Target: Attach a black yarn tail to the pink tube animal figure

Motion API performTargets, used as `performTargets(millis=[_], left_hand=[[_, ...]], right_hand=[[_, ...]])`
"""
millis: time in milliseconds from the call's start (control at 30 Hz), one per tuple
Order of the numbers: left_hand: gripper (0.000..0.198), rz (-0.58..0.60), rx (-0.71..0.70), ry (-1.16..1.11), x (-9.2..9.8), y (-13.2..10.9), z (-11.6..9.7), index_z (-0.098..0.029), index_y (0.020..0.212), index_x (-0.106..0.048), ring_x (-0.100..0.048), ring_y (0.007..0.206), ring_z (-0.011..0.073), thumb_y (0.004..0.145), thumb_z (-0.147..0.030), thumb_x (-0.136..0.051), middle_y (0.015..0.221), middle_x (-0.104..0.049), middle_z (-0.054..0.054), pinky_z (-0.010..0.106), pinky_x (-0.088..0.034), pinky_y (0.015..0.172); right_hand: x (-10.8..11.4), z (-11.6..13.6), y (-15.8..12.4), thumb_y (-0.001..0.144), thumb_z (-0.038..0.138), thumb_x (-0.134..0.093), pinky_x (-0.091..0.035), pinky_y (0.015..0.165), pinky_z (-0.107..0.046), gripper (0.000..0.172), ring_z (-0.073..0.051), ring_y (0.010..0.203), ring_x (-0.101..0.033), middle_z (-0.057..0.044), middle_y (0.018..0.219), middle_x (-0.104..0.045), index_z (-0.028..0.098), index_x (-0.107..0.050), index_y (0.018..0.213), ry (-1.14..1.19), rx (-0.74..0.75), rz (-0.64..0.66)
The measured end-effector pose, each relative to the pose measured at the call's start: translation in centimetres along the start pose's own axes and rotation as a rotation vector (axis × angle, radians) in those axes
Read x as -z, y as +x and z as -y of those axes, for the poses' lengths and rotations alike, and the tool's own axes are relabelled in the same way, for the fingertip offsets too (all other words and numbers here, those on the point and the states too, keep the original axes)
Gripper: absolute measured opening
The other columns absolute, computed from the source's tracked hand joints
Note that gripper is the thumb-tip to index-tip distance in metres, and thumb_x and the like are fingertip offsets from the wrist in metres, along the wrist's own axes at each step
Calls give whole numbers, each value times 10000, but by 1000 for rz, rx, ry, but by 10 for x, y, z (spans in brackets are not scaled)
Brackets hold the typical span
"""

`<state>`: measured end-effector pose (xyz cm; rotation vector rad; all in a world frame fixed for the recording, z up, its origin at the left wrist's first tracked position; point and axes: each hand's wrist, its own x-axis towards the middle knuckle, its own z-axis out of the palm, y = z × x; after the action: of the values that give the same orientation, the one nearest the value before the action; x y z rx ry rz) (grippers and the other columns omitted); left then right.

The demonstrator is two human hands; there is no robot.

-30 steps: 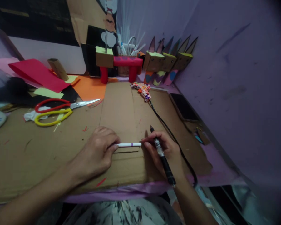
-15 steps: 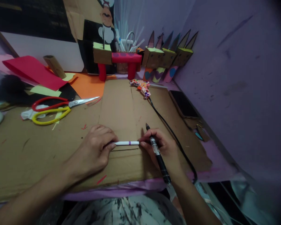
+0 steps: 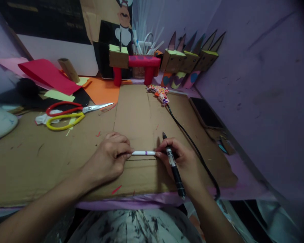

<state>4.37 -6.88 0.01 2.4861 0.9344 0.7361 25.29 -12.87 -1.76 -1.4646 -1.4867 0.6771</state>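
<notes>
A white stick with a purple band (image 3: 143, 153) lies level between my two hands, just above a dark line drawn on the cardboard sheet (image 3: 134, 118). My left hand (image 3: 114, 153) pinches its left end, fingers closed. The fingertips of my right hand (image 3: 176, 157) hold the right end. That same right hand also has a black pen (image 3: 174, 167) tucked in its grip, tilted, with the tip pointing up and away from me.
Scissors with red and yellow handles (image 3: 66, 114) lie at the left near coloured paper (image 3: 49, 76). A patterned glue gun (image 3: 159, 93) trails a black cable. A phone (image 3: 206, 113) lies at the right. Box-headed cardboard figures (image 3: 174, 60) stand at the back.
The whole view has shifted, so everything appears slightly further right. Both hands still hold the white stick, and it stays just above the drawn line.
</notes>
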Motion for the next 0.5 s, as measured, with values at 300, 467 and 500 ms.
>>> performTargets(millis=[300, 467, 500], left_hand=[[198, -28, -14, -9, -4, -4, 1, -159, 710, -691, -575, 727, 141, 784, -59, -538, 708, -626, 18, 338, -406, 772], [200, -15, 14, -19, -5, -3, 1, -157, 705, -689, -571, 741, 144, 785, -58, -534, 711, -618, 16, 344, -403, 790], [201, -11, 18, -18, -5, -3, 1, -157, 707, -690, -571, 746, 145, 785, -58, -533, 714, -618, 17, 344, -402, 791]], right_hand=[[0, 0, -1, 757, 148, -659, -417, 530, -172, 115, -94, 562, -580, 54, 666, -636, 223, -574, 778, -35, -1, 2], [0, 1, -1, 755, 144, -656, -416, 530, -173, 120, -98, 561, -571, 50, 665, -632, 226, -571, 778, -43, -4, 5], [0, 1, -1, 755, 142, -655, -411, 525, -172, 121, -97, 556, -564, 52, 659, -628, 227, -571, 775, -47, -3, 3]])
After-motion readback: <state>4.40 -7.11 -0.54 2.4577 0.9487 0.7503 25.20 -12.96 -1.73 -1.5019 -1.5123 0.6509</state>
